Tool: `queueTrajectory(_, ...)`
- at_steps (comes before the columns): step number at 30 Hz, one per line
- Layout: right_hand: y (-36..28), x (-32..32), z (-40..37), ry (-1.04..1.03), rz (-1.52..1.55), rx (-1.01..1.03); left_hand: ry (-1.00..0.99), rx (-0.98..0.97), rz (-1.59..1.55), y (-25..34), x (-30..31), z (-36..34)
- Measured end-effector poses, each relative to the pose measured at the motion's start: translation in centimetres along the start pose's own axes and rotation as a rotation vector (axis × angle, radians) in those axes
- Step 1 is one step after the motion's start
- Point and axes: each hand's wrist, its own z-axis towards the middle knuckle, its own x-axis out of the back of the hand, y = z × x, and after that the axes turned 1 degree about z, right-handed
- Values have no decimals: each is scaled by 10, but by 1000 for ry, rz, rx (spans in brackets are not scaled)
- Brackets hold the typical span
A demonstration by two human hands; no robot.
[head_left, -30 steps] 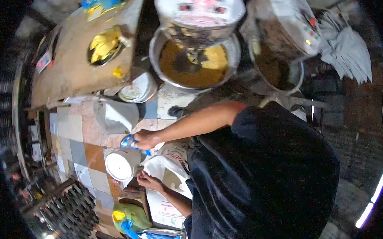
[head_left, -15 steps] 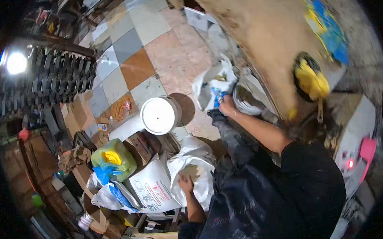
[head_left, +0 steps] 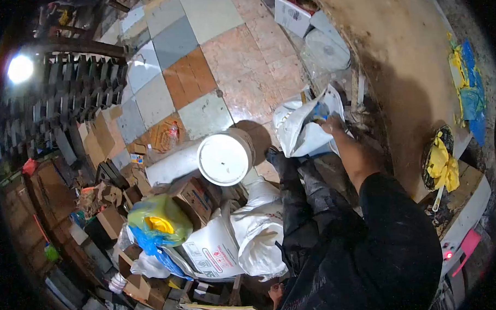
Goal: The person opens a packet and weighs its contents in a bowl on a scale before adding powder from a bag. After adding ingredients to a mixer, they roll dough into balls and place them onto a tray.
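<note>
My right hand [head_left: 331, 125] reaches into the mouth of a white sack [head_left: 297, 132] on the tiled floor, its fingers closed around a blue item [head_left: 321, 113]. The sack's wall partly covers that item. Low in the view, close against my black shirt, is my left hand [head_left: 276, 292]; only a small part of it shows, and how its fingers are set is hard to make out. Just above the left hand, a second white sack [head_left: 260, 245] lies with its mouth open. A printed white sack [head_left: 210, 254] rests beside it.
A white lidded bucket [head_left: 222, 160] stands on the tiles. Left of the sacks is a green-yellow jug [head_left: 159, 217] in plastic. A pan [head_left: 440, 159] with yellow material lies at the right, by a brown board [head_left: 375, 36]. Boxes and dark stacked pieces fill the left.
My left hand has come out of the lower white sack and drawn back toward my body. My right hand, with the blue item, has gone deeper into the upper sack. The view has shifted.
</note>
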Motion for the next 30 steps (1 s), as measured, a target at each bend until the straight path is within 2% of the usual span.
queueTrajectory(1,-6,4,-12,6,32,-46,-8,-4,-4,-14,-4,9)
queueTrajectory(2,-8,9,-32,127,26,-41,147,-196,119,-8,-2,18)
queueTrajectory(3,-9,13,-54,249,21,-33,112,-230,100,-2,2,36)
queueTrajectory(5,-13,23,-94,376,223,-16,71,-324,95,10,22,85)
queueTrajectory(6,4,-13,-66,456,208,1,79,-385,92,19,33,111)
queueTrajectory(7,8,-6,-76,229,44,75,55,-526,88,25,54,141)
queueTrajectory(8,3,1,-96,156,172,50,360,-466,97,42,64,158)
queueTrajectory(9,4,-11,-99,252,-90,197,652,-379,81,86,88,166)
queueTrajectory(10,4,-12,-92,153,-142,272,742,-562,-70,155,144,143)
queueTrajectory(11,-4,0,-104,41,-386,338,617,-404,-137,167,155,197)
queueTrajectory(12,34,-99,-4,405,-331,374,682,-523,-117,198,178,217)
queueTrajectory(13,51,-162,49,766,-253,404,631,-535,-185,240,209,219)
queueTrajectory(14,46,-122,30,420,-835,721,617,-527,-334,294,239,206)
queueTrajectory(15,16,-79,-5,97,-784,587,601,-523,-478,333,262,200)
queueTrajectory(16,-4,-40,-49,225,-1009,609,644,-587,-494,367,265,234)
queueTrajectory(17,-13,-37,-24,224,-840,501,687,-650,-506,405,276,260)
queueTrajectory(19,-15,-56,53,270,-479,309,599,-774,-582,494,311,233)
queueTrajectory(21,-36,32,6,105,-123,287,486,-1072,-692,576,311,286)
queueTrajectory(24,-53,116,6,-171,600,214,375,-1156,-729,670,365,213)
queueTrajectory(26,-73,164,12,-364,1048,128,345,-1174,-671,719,392,212)
queueTrajectory(27,-100,208,33,-426,1195,97,367,-1188,-624,770,416,237)
queueTrajectory(29,-144,265,52,-461,1367,73,376,-1115,-559,815,435,246)
queueTrajectory(30,-171,294,62,-443,1362,100,403,-1219,-533,838,455,227)
